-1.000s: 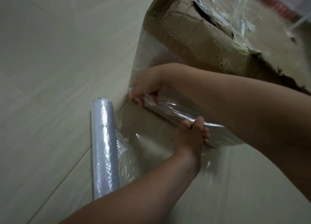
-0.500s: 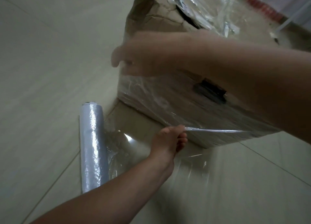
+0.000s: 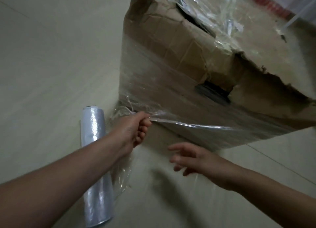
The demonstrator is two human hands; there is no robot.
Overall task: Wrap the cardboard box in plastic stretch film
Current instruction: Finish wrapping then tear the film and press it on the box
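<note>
A torn brown cardboard box (image 3: 179, 49) stands on the floor, its lower part covered in clear stretch film (image 3: 193, 125). My left hand (image 3: 135, 128) grips the bunched edge of that film near the box's bottom left corner. Below the box's lower edge, my right hand (image 3: 191, 157) hovers with fingers spread, holding nothing. The film roll (image 3: 95, 161) lies on the floor left of my left forearm, with loose film running from it under my arm.
Pale floor tiles (image 3: 51, 65) spread to the left and in front of the box. A red-and-white object (image 3: 268, 3) shows at the top right behind the box. Loose film covers the box top (image 3: 222, 10).
My right hand left the box's upper side and dropped below its lower edge, fingers spread. My left hand slid left along the film toward the bottom corner, still gripping it.
</note>
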